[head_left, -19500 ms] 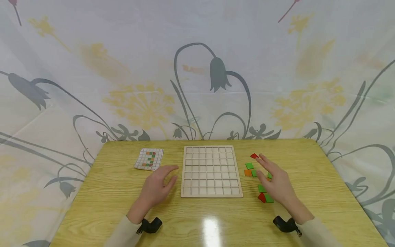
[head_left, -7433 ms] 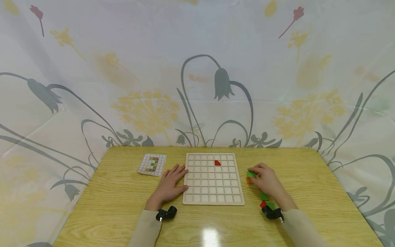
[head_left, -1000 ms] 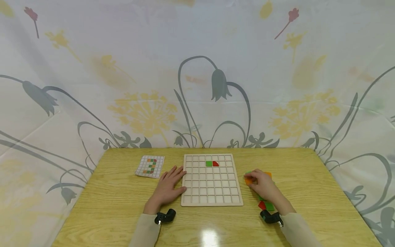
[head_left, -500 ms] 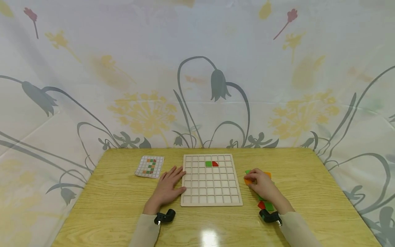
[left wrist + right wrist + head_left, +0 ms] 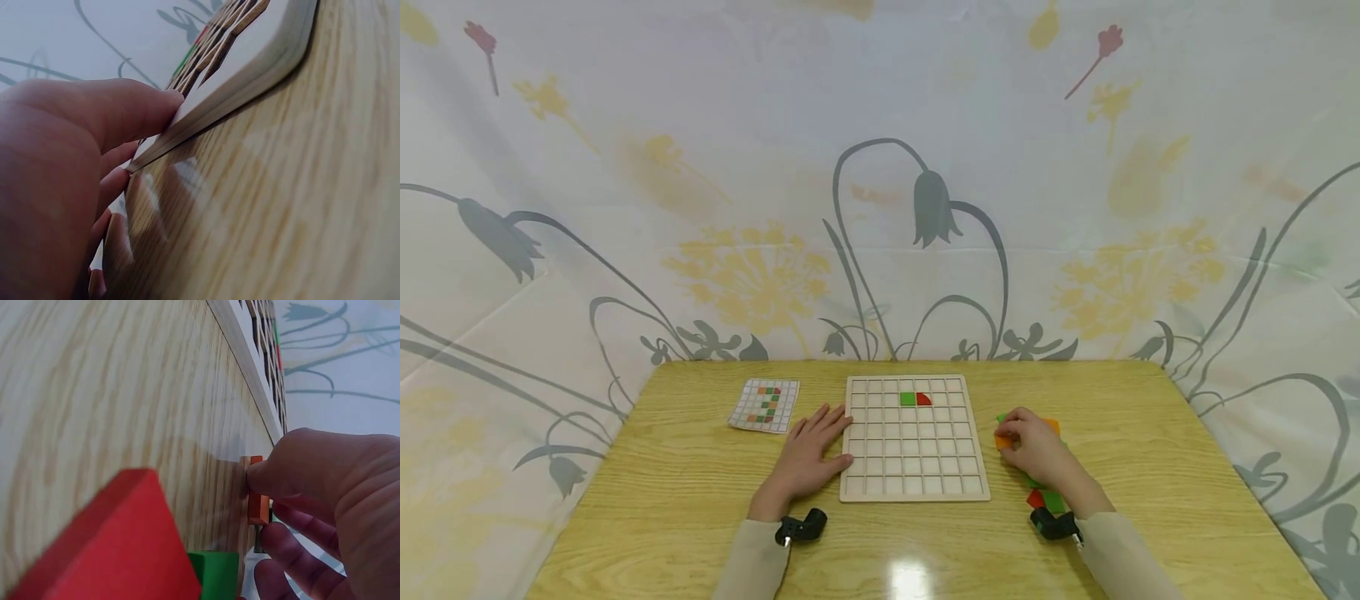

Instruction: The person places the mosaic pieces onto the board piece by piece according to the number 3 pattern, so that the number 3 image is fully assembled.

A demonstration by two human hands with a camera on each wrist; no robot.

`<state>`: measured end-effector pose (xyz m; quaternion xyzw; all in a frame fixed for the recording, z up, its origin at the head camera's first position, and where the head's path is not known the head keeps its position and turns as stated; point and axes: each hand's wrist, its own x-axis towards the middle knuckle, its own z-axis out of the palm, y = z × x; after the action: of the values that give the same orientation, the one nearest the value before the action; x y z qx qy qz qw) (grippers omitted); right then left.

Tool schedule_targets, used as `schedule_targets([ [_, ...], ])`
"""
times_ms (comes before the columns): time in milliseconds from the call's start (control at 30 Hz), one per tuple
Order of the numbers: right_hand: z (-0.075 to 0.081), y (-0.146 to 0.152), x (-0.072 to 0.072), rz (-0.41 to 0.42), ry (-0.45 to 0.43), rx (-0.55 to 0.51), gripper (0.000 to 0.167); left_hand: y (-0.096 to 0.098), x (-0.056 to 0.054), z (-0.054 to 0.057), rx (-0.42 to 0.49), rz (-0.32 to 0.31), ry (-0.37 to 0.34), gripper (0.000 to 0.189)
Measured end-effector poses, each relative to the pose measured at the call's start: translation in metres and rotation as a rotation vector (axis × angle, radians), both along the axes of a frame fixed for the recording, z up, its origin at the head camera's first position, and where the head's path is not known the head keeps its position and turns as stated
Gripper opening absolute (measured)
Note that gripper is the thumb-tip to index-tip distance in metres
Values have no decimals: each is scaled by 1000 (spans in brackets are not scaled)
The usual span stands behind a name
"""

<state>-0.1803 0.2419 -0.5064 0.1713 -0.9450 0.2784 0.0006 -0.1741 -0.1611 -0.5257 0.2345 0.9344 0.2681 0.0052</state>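
Observation:
My left hand [image 5: 808, 454] lies flat with fingers spread at the left edge of the wooden grid board [image 5: 917, 497], its thumb on the rim in the left wrist view. On the board, a green square tile [image 5: 907, 399] sits just left of a red quarter-round tile [image 5: 923, 399], in neighbouring cells. Right of the board, my right hand [image 5: 1037, 450] pinches an orange square tile [image 5: 257, 509] low over the table, the thumb against its face. Part of a green tile [image 5: 1002, 417] shows behind those fingertips.
Under and around the right hand lie more tiles: another orange one [image 5: 1054, 426], a green one [image 5: 1054, 501] and a red one [image 5: 1036, 498]. A paper card [image 5: 765, 406] with a coloured grid pattern lies left of the board. A patterned curtain [image 5: 880, 208] hangs behind the table.
Since the first frame, the red tile and then the green tile have come onto the board. The right hand has moved to the orange tile; over the last second both hands stay nearly still.

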Motion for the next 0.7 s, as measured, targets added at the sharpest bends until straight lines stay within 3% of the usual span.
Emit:
schedule_targets([
  [400, 2, -1, -4, -11, 118, 23, 15, -1, -3, -3, -10, -1, 3, 62],
  [700, 3, -9, -9, -8, 133, -54, 19, -1, -1, -3, -4, 0, -8, 62],
])
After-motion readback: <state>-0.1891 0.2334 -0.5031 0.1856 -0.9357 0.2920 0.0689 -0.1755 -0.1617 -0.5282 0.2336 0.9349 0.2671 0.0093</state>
